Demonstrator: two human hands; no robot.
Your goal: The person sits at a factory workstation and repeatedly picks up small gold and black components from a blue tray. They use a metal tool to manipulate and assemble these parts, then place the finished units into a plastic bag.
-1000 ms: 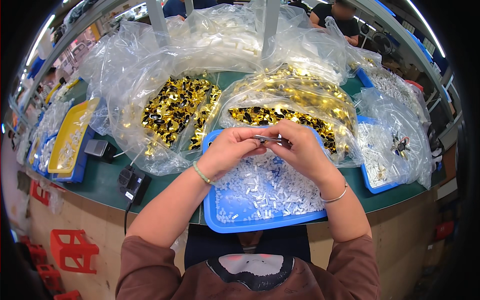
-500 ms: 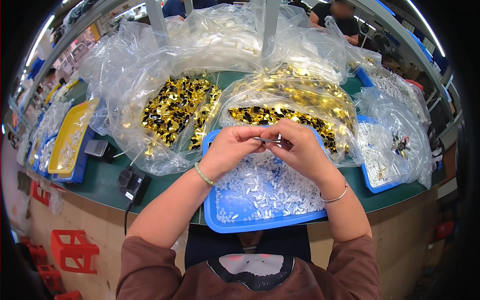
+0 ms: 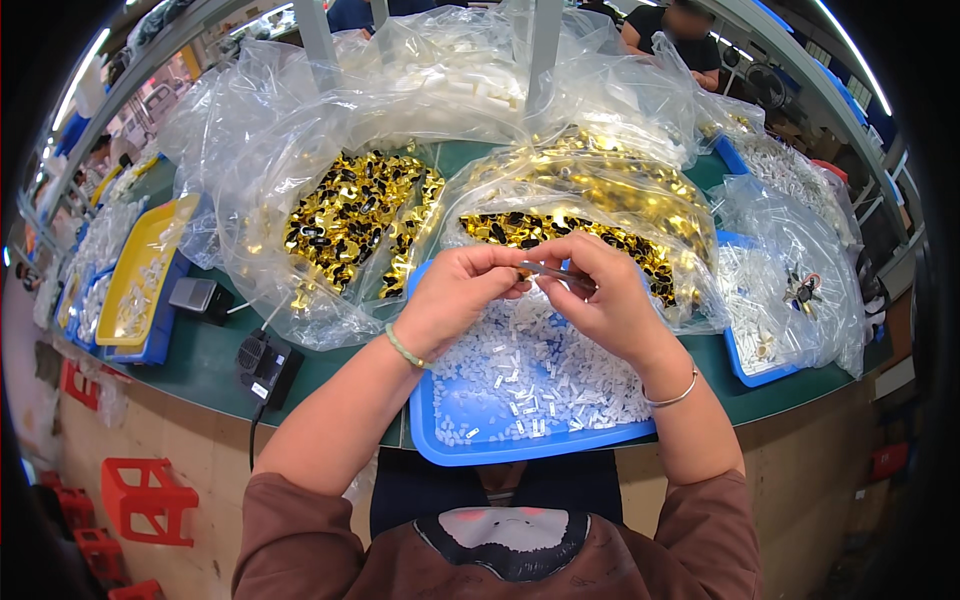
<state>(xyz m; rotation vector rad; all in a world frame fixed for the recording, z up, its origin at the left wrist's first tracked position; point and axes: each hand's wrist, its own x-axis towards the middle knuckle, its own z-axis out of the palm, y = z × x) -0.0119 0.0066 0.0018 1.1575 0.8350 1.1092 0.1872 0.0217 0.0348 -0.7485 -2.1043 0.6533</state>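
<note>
Both my hands meet over the far part of a blue tray point(image 3: 480, 456) of small white plastic pieces point(image 3: 540, 375). In my right hand point(image 3: 615, 300), closed, is a pair of dark metal tweezers point(image 3: 562, 273), tips pointing left. My left hand point(image 3: 450, 302) is pinched closed at those tips; what its fingers hold is too small and covered to make out. Just beyond lie gold-and-black small parts point(image 3: 570, 232) in a clear plastic bag. Another open bag, left of my hands, holds more of these gold-and-black parts point(image 3: 340, 220).
A yellow tray point(image 3: 122, 290) on a blue one stands at the left, near a black adapter point(image 3: 265, 368) with a cable. At right, a blue tray point(image 3: 757, 373) of white parts is partly under plastic. Grey posts point(image 3: 543, 55) rise at the back. Another person point(image 3: 670, 40) sits beyond.
My hands have shifted slightly, and the tweezers now tilt more, their tips higher than before. My left fingers have moved a little. The tray and bags are as before.
</note>
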